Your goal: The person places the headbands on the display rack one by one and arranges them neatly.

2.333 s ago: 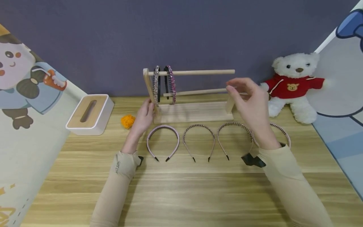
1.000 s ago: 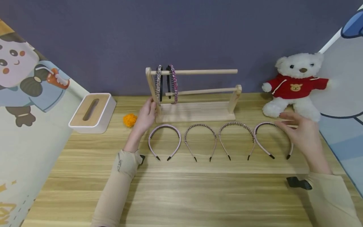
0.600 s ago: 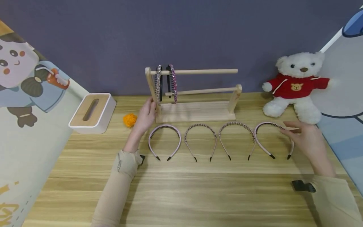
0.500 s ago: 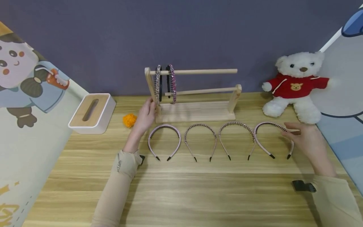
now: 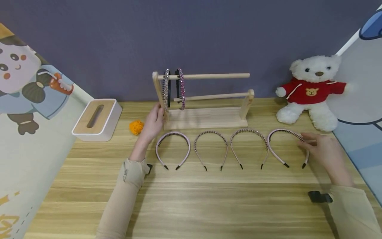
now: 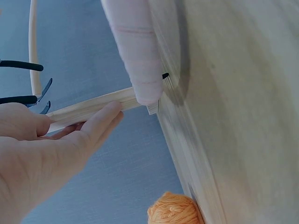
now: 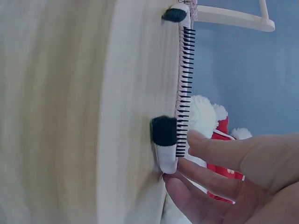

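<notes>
In the head view, my left hand grips the left upright of a wooden headband rack. The left wrist view shows thumb and fingers on either side of that post. A silver rhinestone headband and a pink rhinestone one hang at the rack's left end. My right hand pinches the right side of a pale pink padded headband lying on the table. Its black comb teeth and dark tips show in the right wrist view.
Left of it lie a beaded headband, a thin one and a lilac one. An orange yarn ball and a tissue box stand left. A white teddy bear sits behind my right hand.
My right hand has moved from the rack's right end down and right to the rightmost headband, and its fingers have closed on it. The left hand stays on the upright.
</notes>
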The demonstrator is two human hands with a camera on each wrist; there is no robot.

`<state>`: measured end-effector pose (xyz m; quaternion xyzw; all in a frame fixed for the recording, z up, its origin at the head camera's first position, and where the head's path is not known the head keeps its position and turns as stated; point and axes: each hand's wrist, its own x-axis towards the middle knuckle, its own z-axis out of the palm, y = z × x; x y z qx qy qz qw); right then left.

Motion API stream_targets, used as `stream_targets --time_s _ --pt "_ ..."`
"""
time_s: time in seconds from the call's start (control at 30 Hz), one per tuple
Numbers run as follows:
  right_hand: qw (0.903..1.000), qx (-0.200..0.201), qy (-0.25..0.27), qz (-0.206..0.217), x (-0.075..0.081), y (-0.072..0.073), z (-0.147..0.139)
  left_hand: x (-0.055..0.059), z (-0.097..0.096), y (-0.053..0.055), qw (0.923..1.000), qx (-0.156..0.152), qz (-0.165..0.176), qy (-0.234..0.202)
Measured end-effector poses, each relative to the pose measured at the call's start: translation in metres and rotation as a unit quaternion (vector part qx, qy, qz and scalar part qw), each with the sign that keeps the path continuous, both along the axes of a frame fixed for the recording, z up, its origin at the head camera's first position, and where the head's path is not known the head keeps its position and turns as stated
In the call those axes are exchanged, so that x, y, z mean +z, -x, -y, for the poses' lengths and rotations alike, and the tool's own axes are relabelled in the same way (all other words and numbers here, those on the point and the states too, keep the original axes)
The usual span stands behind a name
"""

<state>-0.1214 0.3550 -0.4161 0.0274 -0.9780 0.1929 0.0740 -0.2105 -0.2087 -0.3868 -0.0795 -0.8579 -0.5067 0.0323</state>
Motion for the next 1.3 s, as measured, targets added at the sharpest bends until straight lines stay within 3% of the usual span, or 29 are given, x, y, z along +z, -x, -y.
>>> stream_targets --time_s 0.23,0.6,1.3 --pt "0.9992 -0.001 -0.006 0.038 0.001 0.002 -0.007 0.000 0.000 0.000 1.0000 0.001 0.005 -0.003" --pt "0.9977 0.025 -0.031 0.055 0.003 0.003 -0.010 -0.001 0.000 0.000 1.0000 0.002 0.006 -0.001" --pt "0.9989 0.021 0.000 0.042 0.000 0.001 -0.012 0.000 -0.001 -0.001 0.9998 -0.003 0.010 -0.015"
